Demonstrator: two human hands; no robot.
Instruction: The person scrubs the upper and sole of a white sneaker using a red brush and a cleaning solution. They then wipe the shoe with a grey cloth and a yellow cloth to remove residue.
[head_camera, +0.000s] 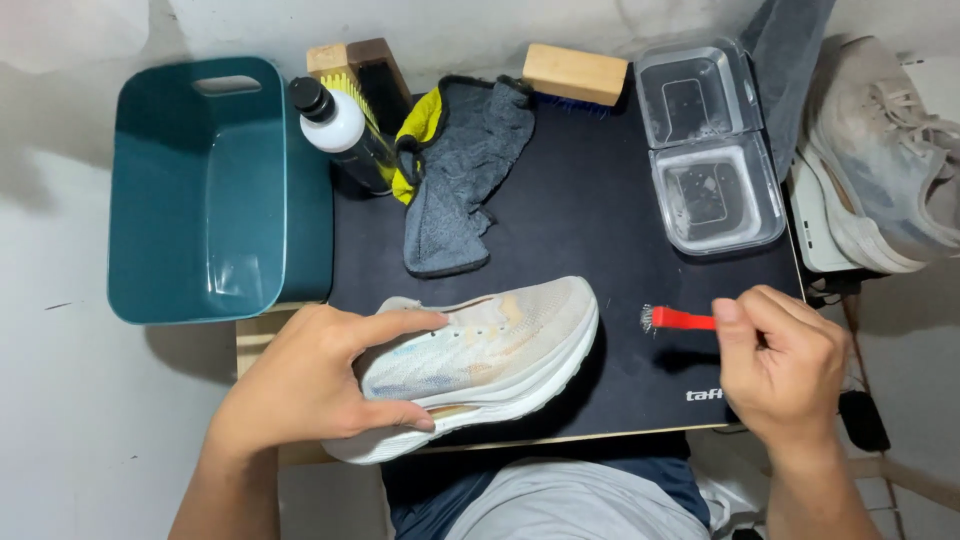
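Left hand (305, 385) grips white sneaker (480, 365) at heel, lower centre on black mat (600, 230). Right hand (785, 370), lower right, pinches small red-handled brush (675, 319), bristles just right of sneaker toe.

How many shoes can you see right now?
2: one pale shoe on the black mat, gripped at its heel by the left hand; a second shoe at the far right, beside the mat, partly cut off.
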